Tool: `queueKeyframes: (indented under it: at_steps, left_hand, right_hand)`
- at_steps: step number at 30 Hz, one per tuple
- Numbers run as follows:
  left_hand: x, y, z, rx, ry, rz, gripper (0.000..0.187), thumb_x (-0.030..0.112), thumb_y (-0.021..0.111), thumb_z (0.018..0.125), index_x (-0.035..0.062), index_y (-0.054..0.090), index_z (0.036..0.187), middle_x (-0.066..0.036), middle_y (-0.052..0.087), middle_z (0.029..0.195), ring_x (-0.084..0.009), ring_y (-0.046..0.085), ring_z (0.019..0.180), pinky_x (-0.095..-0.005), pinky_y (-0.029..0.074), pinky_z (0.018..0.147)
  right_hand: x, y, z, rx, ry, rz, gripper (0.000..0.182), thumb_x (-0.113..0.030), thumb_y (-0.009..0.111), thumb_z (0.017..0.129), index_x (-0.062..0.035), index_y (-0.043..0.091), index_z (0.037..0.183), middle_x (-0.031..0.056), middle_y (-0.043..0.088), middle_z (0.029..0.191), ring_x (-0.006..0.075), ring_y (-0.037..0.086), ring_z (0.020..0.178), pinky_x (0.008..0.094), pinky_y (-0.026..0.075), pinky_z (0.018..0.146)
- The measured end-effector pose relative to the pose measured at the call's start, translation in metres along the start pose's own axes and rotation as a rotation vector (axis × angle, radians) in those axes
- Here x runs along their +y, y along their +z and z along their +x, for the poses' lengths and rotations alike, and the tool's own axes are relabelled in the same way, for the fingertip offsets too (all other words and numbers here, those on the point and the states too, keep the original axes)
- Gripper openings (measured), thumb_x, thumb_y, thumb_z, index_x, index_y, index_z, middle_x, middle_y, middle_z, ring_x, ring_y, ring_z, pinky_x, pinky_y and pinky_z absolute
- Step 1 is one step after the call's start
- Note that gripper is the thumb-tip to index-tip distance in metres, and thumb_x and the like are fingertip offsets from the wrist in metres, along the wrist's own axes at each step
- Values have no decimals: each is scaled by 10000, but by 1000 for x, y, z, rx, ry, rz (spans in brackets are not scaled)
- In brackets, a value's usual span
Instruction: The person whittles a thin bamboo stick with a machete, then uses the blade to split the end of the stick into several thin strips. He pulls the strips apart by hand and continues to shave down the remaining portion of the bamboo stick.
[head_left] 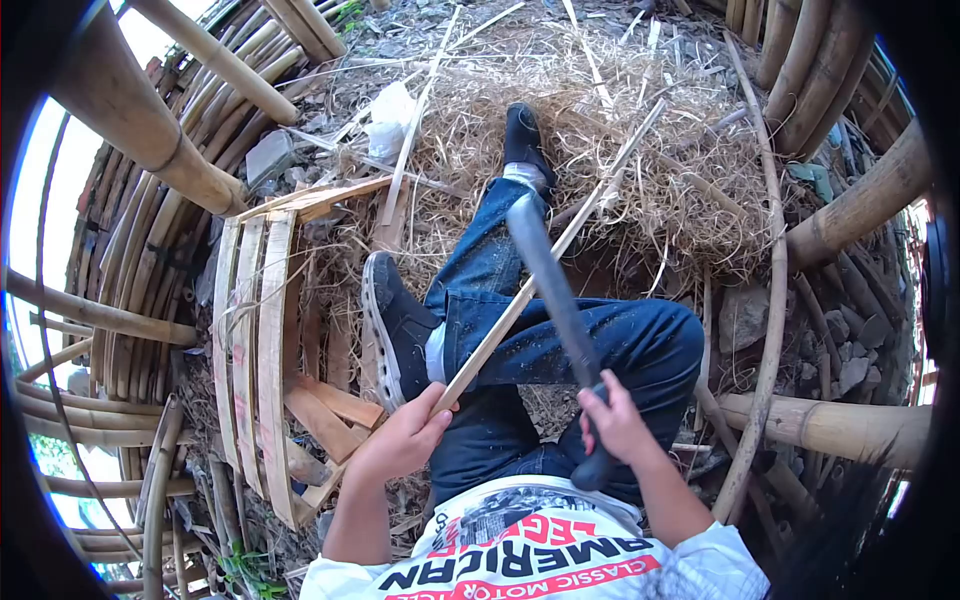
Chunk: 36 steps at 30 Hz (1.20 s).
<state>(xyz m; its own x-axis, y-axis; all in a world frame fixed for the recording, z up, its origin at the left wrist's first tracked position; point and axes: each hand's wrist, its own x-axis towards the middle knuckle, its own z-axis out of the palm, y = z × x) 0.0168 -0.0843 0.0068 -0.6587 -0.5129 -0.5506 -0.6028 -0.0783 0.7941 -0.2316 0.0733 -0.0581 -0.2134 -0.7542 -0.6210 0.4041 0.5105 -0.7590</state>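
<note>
My left hand (408, 437) is closed round a long, pale bamboo strip (508, 312), which slants from beside my left forearm up to the far right across my legs. In my right hand (617, 425) is a machete (560, 300), gripped by its dark handle, whose rounded end shows below my fist. The dark blade points away from me and crosses the strip in this view, its tip above my outstretched leg. My jeans (600, 345) lie beneath both, dusted with small shavings.
A slatted wooden crate (268, 340) stands at my left, with wood pieces (330, 415) by it. Curled shavings (690, 200) heap ahead, near a white plastic bag (391, 120). Thick bamboo poles (850, 430) flank both sides. A long thin pole (768, 300) runs along my right.
</note>
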Motion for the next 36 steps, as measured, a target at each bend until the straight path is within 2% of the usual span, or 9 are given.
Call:
queueKeyframes:
  at_steps: [3, 8, 10, 11, 14, 21, 27, 29, 36]
  left_hand:
    - [4, 3, -1, -9, -47, -25, 131, 113, 449, 991, 41, 493, 1091, 24, 413, 700, -65, 414, 628, -239, 372, 556]
    - [-4, 4, -5, -1, -65, -86, 142, 116, 446, 992, 56, 497, 1111, 33, 412, 700, -55, 411, 631, -230, 365, 555]
    - [-3, 8, -5, 47, -12, 40, 167, 125, 462, 973, 21, 492, 1100, -72, 488, 685, -170, 495, 630, -336, 413, 594]
    - [0, 11, -4, 52, -10, 40, 167, 125, 462, 973, 21, 492, 1100, -72, 488, 685, -170, 495, 630, -336, 413, 594]
    - [21, 20, -2, 105, -37, 170, 184, 106, 465, 952, 2, 478, 1103, -209, 573, 753, -333, 580, 696, -400, 443, 659]
    - [11, 24, 5, 99, -33, 159, 174, 107, 488, 946, 8, 487, 1089, -165, 547, 710, -267, 547, 646, -377, 437, 639]
    - [21, 22, 4, 107, -30, 131, 173, 107, 492, 949, 2, 490, 1086, -124, 518, 683, -207, 500, 617, -356, 422, 615]
    - [24, 21, 5, 101, -14, 80, 155, 113, 495, 969, 37, 517, 1102, 13, 432, 689, -72, 401, 625, -258, 350, 549]
    - [49, 26, 10, -13, 27, 72, 211, 122, 514, 957, 32, 480, 1145, 6, 426, 696, -79, 403, 630, -251, 353, 562]
  right_hand:
    - [-9, 12, -21, -166, 14, -55, 264, -219, 589, 947, -35, 480, 1102, 21, 510, 614, 105, 502, 434, 260, 417, 404]
    - [-15, -13, 2, 1, -81, -89, 219, -228, 572, 960, -45, 499, 1054, 12, 502, 609, 88, 481, 411, 251, 389, 371]
    - [-19, -24, 16, 66, -124, -69, 204, -224, 558, 967, -54, 478, 1047, 9, 490, 597, 98, 477, 387, 256, 385, 348]
    - [-21, -24, 18, 95, -118, -79, 209, -227, 557, 966, -57, 467, 1048, 11, 493, 589, 99, 482, 387, 259, 392, 351]
    - [-18, -12, 13, 82, -118, -95, 248, -236, 576, 953, -45, 464, 1064, 18, 501, 584, 99, 490, 393, 262, 411, 359]
    - [-12, 10, -6, -31, -51, -95, 277, -175, 567, 948, -28, 443, 1147, 12, 507, 610, 96, 502, 434, 259, 426, 392]
    - [-22, 5, -9, -9, -96, -124, 324, -191, 604, 926, 1, 474, 1150, 13, 538, 646, 83, 524, 450, 254, 428, 413]
    - [-26, 6, -12, -6, -109, -128, 321, -176, 611, 920, -3, 473, 1152, 12, 541, 653, 82, 525, 452, 253, 429, 414]
    - [-45, 6, -33, 25, -143, -116, 370, -59, 611, 900, -19, 419, 1213, 8, 532, 723, 78, 525, 478, 238, 439, 438]
